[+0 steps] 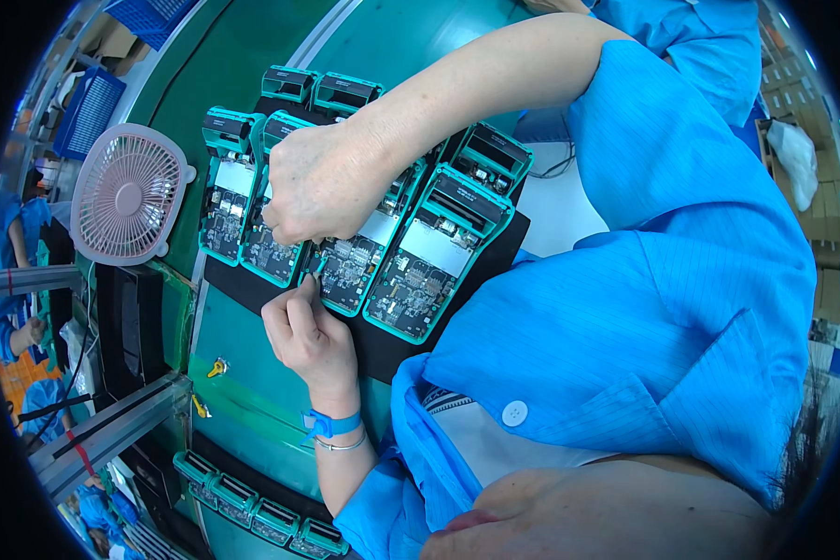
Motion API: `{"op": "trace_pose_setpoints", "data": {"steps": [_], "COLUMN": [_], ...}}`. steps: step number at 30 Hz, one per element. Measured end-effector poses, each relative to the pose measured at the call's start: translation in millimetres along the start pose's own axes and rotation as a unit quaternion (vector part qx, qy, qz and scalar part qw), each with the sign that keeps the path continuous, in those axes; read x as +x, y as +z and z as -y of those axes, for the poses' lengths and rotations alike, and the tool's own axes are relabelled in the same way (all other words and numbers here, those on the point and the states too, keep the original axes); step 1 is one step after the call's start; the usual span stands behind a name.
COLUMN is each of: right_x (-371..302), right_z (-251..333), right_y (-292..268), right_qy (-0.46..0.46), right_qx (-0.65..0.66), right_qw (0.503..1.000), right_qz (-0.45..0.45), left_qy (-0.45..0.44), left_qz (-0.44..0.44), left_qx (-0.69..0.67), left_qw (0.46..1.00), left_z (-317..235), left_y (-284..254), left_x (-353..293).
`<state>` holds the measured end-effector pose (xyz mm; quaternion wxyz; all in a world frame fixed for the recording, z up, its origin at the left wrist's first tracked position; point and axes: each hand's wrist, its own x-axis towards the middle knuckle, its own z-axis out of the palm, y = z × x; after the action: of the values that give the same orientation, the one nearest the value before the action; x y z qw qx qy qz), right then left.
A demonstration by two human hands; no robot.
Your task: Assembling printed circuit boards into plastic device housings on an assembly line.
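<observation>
My right hand point(322, 182), reaching in from the upper right, is closed above a group of open electronic devices with teal frames. Its fingertips face down, so whatever they hold is hidden. Below it, my left hand point(310, 331) is pinched at the lower left edge of one device point(350, 271); what is between those fingertips is too small to make out. A blue strap point(331, 426) circles my left wrist. Bare circuit boards show in the devices, including one at the right point(411, 294) and one at the left point(224, 219). They lie on a black mat point(506, 257).
A pink fan point(129, 194) stands left of the devices. Two yellow-handled items point(217, 368) lie by the left edge of the green bench point(261, 420). Another row of devices point(275, 521) sits at the bottom. Metal rails point(112, 425) cross at the left. Another person's blue sleeve point(709, 42) shows at the top right.
</observation>
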<state>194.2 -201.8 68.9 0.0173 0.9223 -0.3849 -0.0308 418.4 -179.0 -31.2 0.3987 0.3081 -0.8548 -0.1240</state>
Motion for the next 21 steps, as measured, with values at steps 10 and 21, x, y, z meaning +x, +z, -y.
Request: {"op": "trace_pose_setpoints", "data": {"steps": [10,21], "right_x": [3.0,0.2], "right_z": [0.0,0.6], "right_y": [-0.5,0.1], "right_qy": [-0.001,0.011], "right_qx": [0.006,0.009], "right_qw": [1.0,1.0], "right_qz": [0.0,0.011], "left_qy": [-0.006,-0.012], "left_qz": [0.002,0.005], "left_qx": [0.008,0.002], "left_qw": [1.0,1.0], "left_z": [-2.3,-1.4], "left_y": [-3.6,0.1], "left_x": [1.0,1.4]}}
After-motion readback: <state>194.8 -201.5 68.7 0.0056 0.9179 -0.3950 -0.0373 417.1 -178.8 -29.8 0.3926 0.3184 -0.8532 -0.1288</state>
